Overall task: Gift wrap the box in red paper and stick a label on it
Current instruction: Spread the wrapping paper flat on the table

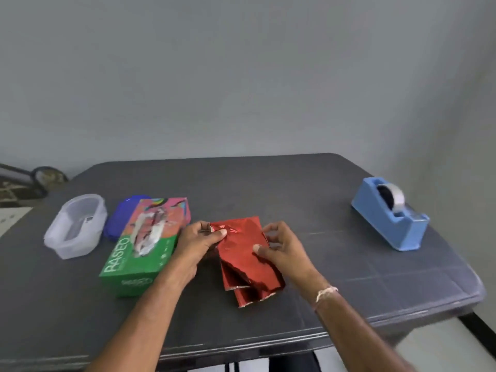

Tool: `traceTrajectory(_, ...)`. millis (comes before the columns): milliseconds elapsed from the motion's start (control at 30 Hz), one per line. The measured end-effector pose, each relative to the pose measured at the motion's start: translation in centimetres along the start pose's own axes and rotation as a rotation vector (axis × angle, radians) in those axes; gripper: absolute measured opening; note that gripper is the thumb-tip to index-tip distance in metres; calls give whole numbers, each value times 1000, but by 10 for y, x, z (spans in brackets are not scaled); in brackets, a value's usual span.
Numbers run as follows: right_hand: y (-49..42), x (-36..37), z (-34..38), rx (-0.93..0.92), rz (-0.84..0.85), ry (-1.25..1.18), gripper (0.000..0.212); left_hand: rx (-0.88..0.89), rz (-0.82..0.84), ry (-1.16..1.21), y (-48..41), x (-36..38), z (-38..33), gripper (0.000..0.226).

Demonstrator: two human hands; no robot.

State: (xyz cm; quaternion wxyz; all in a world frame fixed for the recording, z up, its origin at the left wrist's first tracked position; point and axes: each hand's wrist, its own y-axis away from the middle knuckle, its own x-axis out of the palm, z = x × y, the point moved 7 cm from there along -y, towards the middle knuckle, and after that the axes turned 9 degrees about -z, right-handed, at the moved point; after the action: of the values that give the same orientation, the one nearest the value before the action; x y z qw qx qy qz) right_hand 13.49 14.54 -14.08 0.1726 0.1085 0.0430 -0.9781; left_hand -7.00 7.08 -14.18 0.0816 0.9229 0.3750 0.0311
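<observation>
- Left hand [200, 241] pinches the top left corner of the folded red paper [241, 253], thumb on top.
- Right hand [279, 248] grips its right edge, fingers curled.
- The paper is at the middle of the table [268, 183].
- Just left, a green box [145, 253] reads "PASEO".
- Clear tub [67, 242], contents unclear; blue lid [118, 224] beside it.
- Tape dispenser [386, 224] is far right.

Seemingly folded red paper [243, 253] beside box [134, 264].
</observation>
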Motion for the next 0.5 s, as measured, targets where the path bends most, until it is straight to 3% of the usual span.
traceTrajectory(133,-7,28,-5,-33,-28,83,17,46,-107,-44,-14,-26,6,18)
traceTrajectory(233,7,39,15,-262,-28,358,45,47,-157,-38,-22,-31,12,21)
traceTrajectory(300,19,48,23,-323,60,405,65,76,-162,-64,-24,-29,11,23)
traceTrajectory(400,19,52,28,-308,145,251,59,156,-70,-81,-18,-14,-1,20)
traceTrajectory(500,-9,37,36,-312,52,269,52,183,79,-37,-4,3,-13,16)
